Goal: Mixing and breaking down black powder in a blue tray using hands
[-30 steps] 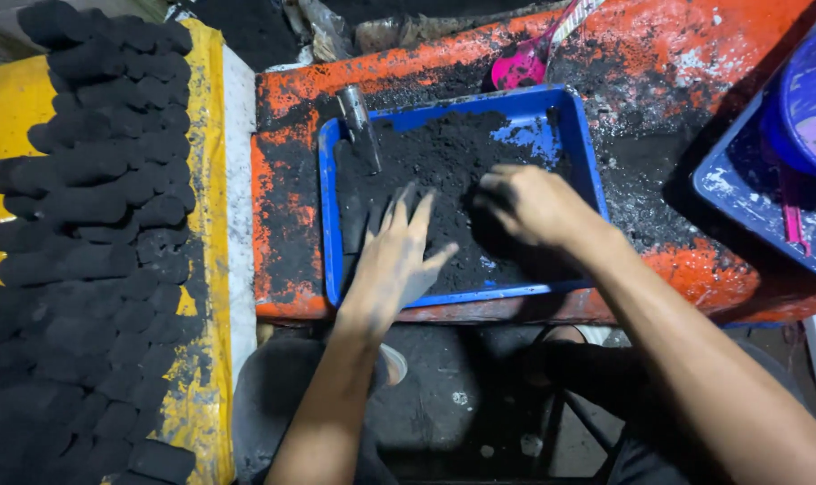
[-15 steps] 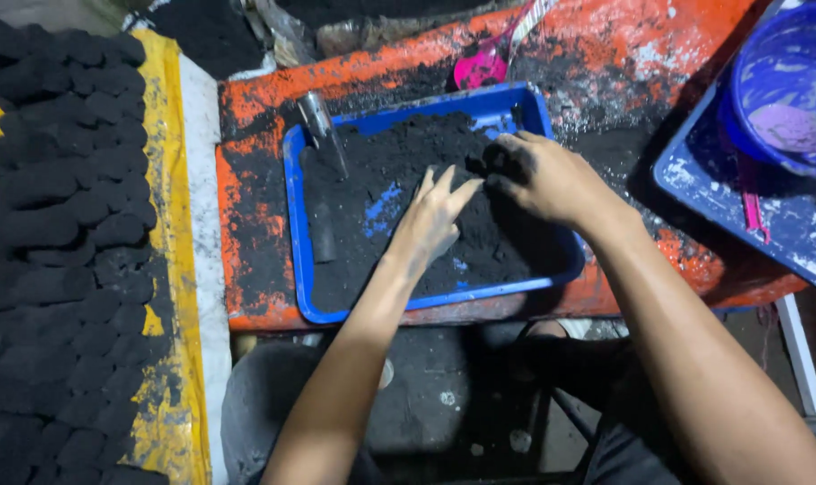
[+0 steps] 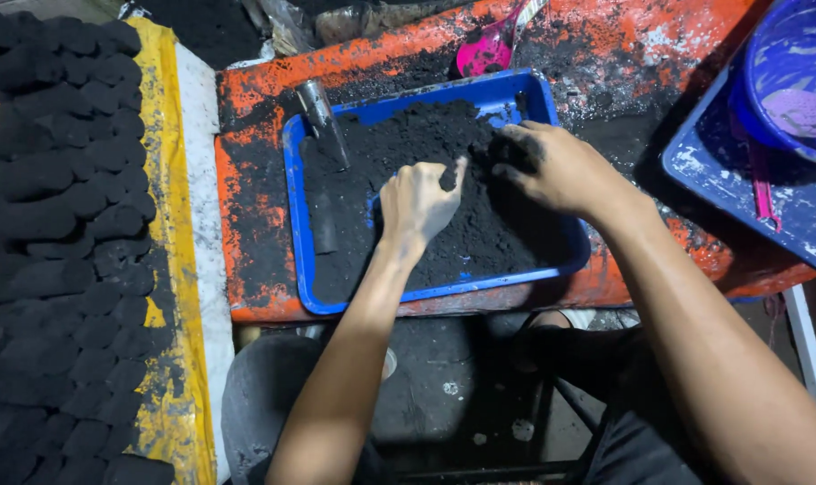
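A low orange workbench (image 3: pixel 264 269), stained black with soot, stands under dim light, and on it rests a blue tray (image 3: pixel 293 224) filled with black powder (image 3: pixel 417 135), probably damp charcoal dust. Both hands work inside this tray. The step in hand seems to be the gathering of the powder into one heap near the tray's far right corner.

The left hand (image 3: pixel 419 202) lies in the middle of the tray with fingers curled loosely and pointing away from the person, the thumb raised; it is half closed over the powder, and I cannot tell if it really holds a lump. The right hand (image 3: pixel 556 166) reaches in from the right, palm down, fingers bent and dirty black at the tips, pressing or scraping the powder; it is also not gripping any tool. Both forearms come up from the bottom edge, the right one crossing the tray's near rim.

A metal tube-like mould (image 3: pixel 323 121) leans at the tray's far left corner. The next move, in my judgement, calls for pulling the loose powder together with both palms.

Rows of black briquettes (image 3: pixel 67 224) lie on a yellow sheet (image 3: pixel 170 135) at the left. A pink scoop (image 3: pixel 484 54) rests beyond the tray, and a purple-blue basin (image 3: pixel 789 81) stands at the right.
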